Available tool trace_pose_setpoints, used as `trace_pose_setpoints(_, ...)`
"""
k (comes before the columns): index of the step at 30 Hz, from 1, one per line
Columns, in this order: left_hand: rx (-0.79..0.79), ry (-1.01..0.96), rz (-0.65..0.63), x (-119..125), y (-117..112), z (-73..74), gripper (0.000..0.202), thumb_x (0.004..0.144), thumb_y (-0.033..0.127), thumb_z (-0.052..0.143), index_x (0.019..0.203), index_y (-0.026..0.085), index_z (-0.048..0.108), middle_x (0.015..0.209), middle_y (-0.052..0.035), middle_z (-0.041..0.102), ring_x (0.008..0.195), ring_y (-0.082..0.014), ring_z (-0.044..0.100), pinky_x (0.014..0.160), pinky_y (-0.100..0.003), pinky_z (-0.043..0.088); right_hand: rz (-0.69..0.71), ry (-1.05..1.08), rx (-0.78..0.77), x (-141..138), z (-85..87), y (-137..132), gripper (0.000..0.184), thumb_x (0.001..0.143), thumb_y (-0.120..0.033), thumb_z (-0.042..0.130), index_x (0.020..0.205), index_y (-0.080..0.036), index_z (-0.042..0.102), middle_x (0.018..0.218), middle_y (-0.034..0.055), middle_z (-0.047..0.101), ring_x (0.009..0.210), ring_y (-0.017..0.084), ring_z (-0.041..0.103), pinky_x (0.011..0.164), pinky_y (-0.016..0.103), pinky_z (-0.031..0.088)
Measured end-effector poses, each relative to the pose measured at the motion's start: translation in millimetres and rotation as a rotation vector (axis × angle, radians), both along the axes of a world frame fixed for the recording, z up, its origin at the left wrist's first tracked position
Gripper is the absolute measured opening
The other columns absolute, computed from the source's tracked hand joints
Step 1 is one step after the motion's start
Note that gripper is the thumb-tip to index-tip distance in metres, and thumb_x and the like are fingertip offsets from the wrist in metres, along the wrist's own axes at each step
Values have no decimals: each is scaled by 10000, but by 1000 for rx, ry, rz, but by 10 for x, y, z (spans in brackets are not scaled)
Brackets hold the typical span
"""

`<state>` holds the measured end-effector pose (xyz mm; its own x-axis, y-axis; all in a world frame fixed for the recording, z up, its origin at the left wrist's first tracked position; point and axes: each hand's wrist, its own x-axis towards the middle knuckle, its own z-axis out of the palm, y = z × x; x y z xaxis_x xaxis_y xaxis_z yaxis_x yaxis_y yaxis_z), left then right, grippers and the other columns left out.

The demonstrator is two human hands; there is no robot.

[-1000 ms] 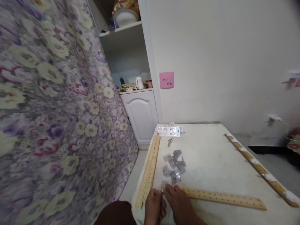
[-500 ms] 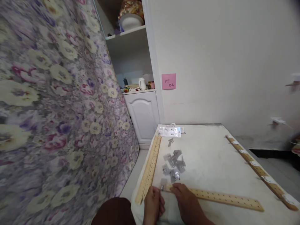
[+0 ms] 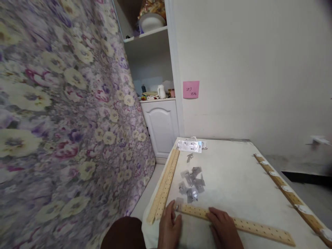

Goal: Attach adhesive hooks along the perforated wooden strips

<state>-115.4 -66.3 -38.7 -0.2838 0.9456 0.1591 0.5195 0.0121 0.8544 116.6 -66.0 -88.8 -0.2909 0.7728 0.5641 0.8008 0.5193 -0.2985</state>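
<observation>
Perforated wooden strip (image 3: pixel 259 229) – lying across the near part of the worktop (image 3: pixel 228 176).
Right hand (image 3: pixel 222 223) draped over its middle; cannot tell whether gripping. Left hand (image 3: pixel 169 224) near the strip's left end, thumb and forefinger narrowly parted beside a small metal fitting (image 3: pixel 177 207) – clear packets (image 3: pixel 199 185) lie farther off.
</observation>
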Motion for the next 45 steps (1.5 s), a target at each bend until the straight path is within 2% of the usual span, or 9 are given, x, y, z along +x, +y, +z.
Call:
trace_pose_setpoints(7, -14, 147, -70, 3, 128, -23, 378, 725, 338, 557, 1053, 168, 638, 786, -50, 586, 726, -208, 547, 708, -328, 446, -18, 30, -17, -23, -61, -9, 398, 766, -114, 501, 1103, -313, 568, 1149, 21, 629, 992, 222, 577, 823, 356, 463)
trace_pose_setpoints(16, -83, 179, -101, -10, 192, -34, 357, 762, 354, 519, 1044, 161, 624, 714, -16, 527, 686, -195, 525, 670, -307, 420, -7, 31, -21, -22, -33, -21, 421, 747, -87, 503, 1112, -288, 558, 1154, 11, 625, 1019, 204, 562, 872, 336, 439)
trace_pose_setpoints(20, -80, 169, -106, -24, 203, -29, 372, 766, 395, 522, 1036, 165, 631, 714, -13, 527, 678, -189, 525, 664, -300, 423, -55, 49, 3, 77, -63, -2, 403, 755, -133, 523, 1122, -295, 553, 1143, 14, 631, 1013, 215, 563, 861, 344, 422)
trace_pose_setpoints(24, -62, 142, -115, -49, 197, -45, 425, 761, 420, 530, 1081, 160, 634, 714, -11, 523, 679, -185, 538, 678, -299, 433, -139, 60, 13, 218, -65, 22, 362, 752, -196, 568, 1098, -305, 571, 1060, 19, 658, 936, 222, 584, 815, 353, 404)
trace_pose_setpoints(30, -35, 117, -132, -75, 163, -104, 491, 747, 376, 542, 1187, 160, 580, 707, 6, 504, 669, -172, 524, 685, -295, 436, -163, 66, -81, 222, 22, 9, 338, 763, -144, 566, 1056, -310, 593, 978, 6, 653, 865, 201, 583, 788, 339, 383)
trace_pose_setpoints(38, -19, 66, -25, -89, 169, -196, 531, 716, 386, 568, 1185, 138, 541, 647, 44, 470, 613, -153, 494, 635, -277, 421, -131, 102, -102, 230, -23, 12, 334, 756, -132, 573, 1042, -303, 601, 971, 8, 647, 860, 204, 572, 775, 336, 381)
trace_pose_setpoints(41, 0, 28, 13, -67, 131, -212, 578, 726, 399, 557, 1228, 123, 478, 646, 54, 460, 594, -150, 495, 615, -273, 419, -121, 104, -100, 210, -13, 25, 339, 750, -131, 571, 1041, -301, 604, 960, 10, 648, 845, 204, 573, 766, 338, 385)
trace_pose_setpoints(45, 23, -69, 72, -30, 6, -198, 509, 754, 437, 528, 1178, 173, 432, 709, 50, 497, 588, -148, 535, 597, -266, 435, -116, 99, -117, 152, 33, 47, 344, 746, -130, 559, 1042, -297, 608, 961, 18, 648, 845, 209, 576, 757, 342, 397)
